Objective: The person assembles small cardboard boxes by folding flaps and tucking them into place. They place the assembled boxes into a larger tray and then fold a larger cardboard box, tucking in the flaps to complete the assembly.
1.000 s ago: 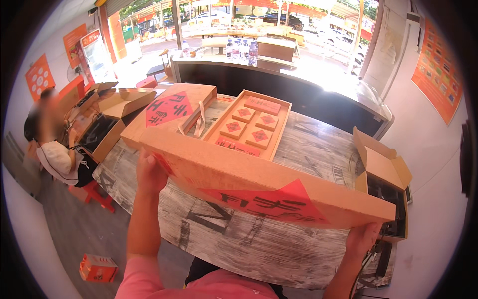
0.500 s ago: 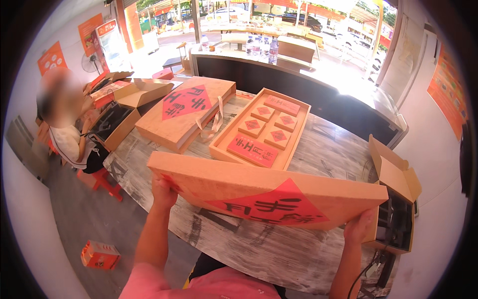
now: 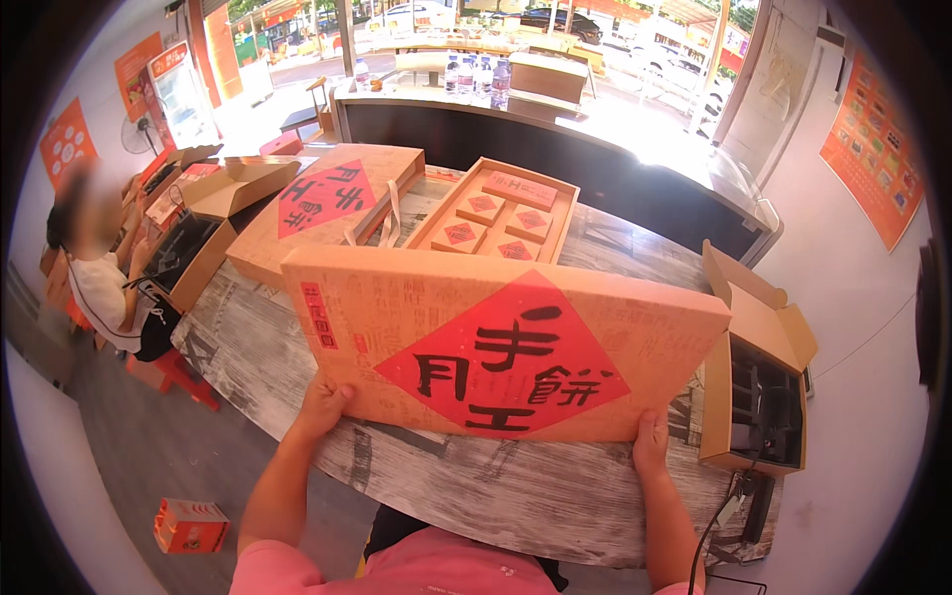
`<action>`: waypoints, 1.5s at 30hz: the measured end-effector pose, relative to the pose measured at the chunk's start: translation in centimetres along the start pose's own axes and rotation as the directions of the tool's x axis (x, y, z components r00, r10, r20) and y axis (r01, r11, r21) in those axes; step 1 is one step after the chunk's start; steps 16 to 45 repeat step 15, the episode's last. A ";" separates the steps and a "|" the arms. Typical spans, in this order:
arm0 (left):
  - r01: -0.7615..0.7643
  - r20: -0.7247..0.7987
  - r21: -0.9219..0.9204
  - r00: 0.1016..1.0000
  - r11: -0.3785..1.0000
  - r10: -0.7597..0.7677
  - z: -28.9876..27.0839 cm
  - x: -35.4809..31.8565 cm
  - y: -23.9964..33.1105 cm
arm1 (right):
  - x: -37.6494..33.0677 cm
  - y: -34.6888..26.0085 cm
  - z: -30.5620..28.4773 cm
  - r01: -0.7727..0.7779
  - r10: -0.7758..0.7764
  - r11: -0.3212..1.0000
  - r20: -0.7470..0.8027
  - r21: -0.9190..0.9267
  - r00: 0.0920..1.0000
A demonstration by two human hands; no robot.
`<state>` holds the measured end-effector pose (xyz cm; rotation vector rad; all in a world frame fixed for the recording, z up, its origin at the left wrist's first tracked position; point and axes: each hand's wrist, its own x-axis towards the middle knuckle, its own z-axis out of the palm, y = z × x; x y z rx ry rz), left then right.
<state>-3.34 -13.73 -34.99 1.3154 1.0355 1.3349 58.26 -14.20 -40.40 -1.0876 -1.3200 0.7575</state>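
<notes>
Between both hands I hold up a wide, flat orange-tan gift box lid (image 3: 347, 372), its face with a red diamond and black characters turned toward me. My left hand (image 3: 322, 405) grips its lower left corner, thumb on the face. At the lower right corner my right hand (image 3: 652, 441) grips it likewise; the fingers behind are hidden on both sides. Beyond it lies an open gift tray (image 3: 570, 203) with small red-diamond boxes (image 3: 459, 235) and a longer pink box (image 3: 521, 188); its near end is hidden. Left of that sits another gift box (image 3: 268, 233) with ribbons (image 3: 394, 213).
The grey wood-patterned table (image 3: 476, 491) carries an open brown carton (image 3: 724, 397) with black contents and a cable at right. At far left a person (image 3: 104, 288) sits by another open carton (image 3: 178, 263). Water bottles (image 3: 483, 79) stand on the counter behind; an orange carton (image 3: 190, 526) is on the floor.
The lid has been tilted up, so its printed face now shows fully toward me. My hands have moved to its lower corners, and the view has shifted slightly right.
</notes>
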 end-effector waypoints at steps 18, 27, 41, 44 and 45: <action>-0.034 -0.163 -0.122 0.987 0.992 0.013 5.2 4.4 1.7 | 4.0 -9.3 0.2 0.001 -0.056 0.942 0.153 0.335 0.987; -0.034 -0.163 -0.122 0.987 0.992 0.013 5.2 4.4 1.7 | 4.0 -9.3 0.2 0.001 -0.056 0.942 0.153 0.335 0.987; -0.034 -0.163 -0.122 0.987 0.992 0.013 5.2 4.4 1.7 | 4.0 -9.3 0.2 0.001 -0.056 0.942 0.153 0.335 0.987; -0.034 -0.163 -0.122 0.987 0.992 0.013 5.2 4.4 1.7 | 4.0 -9.3 0.2 0.001 -0.056 0.942 0.153 0.335 0.987; -0.034 -0.163 -0.122 0.987 0.992 0.013 5.2 4.4 1.7 | 4.0 -9.3 0.2 0.001 -0.056 0.942 0.153 0.335 0.987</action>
